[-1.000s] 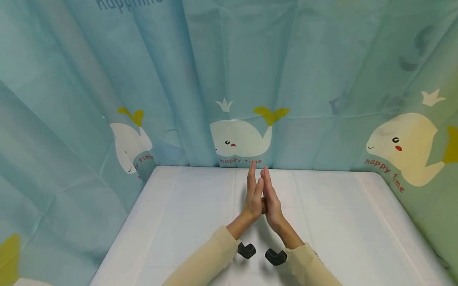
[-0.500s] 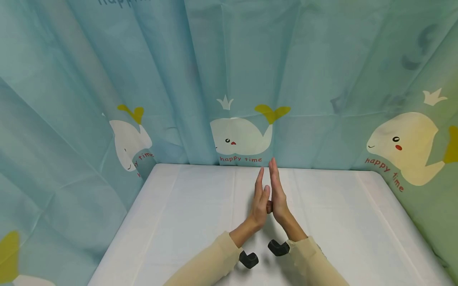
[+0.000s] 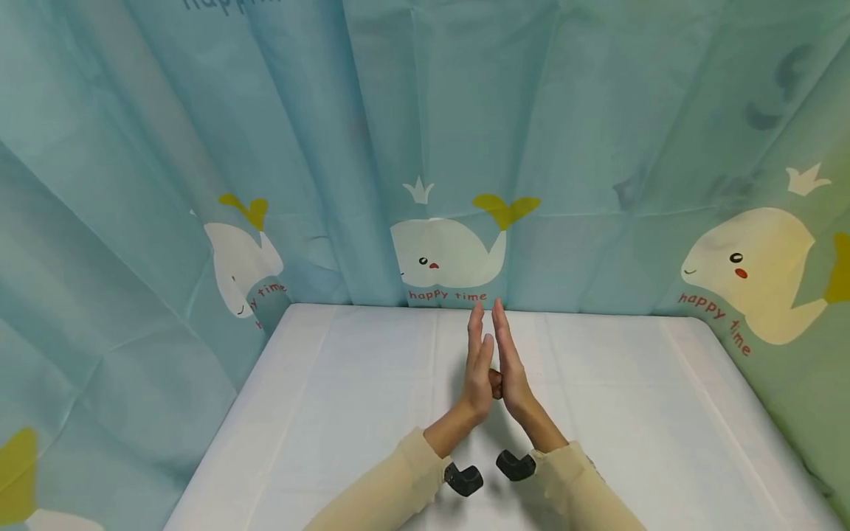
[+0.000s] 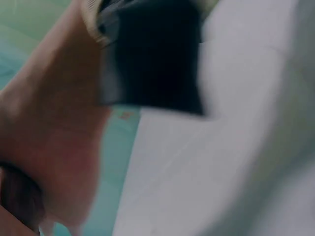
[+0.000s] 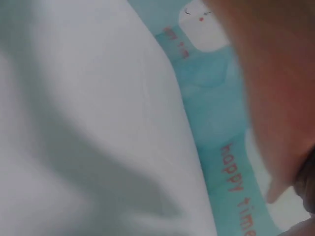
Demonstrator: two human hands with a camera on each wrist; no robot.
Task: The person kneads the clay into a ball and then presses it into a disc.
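Now I see a small brown lump, perhaps clay, pressed between my left hand and right hand, fingers straight, above the white table.

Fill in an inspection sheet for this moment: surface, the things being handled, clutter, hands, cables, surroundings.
Surface: white table cover with fold creases, no stains seen.
Things handled: small brown piece pressed between the two palms; its shape cannot be told.
Clutter: nothing seen.
Hands: left hand and right hand are raised above the table, palms facing each other, fingers straight and pointing away from the person; cream sleeves on both arms.
Cables: nothing seen; a black wrist camera sits under the left wrist and another under the right.
Surroundings: blue curtain printed with white whales and "happy time" closes in three sides.
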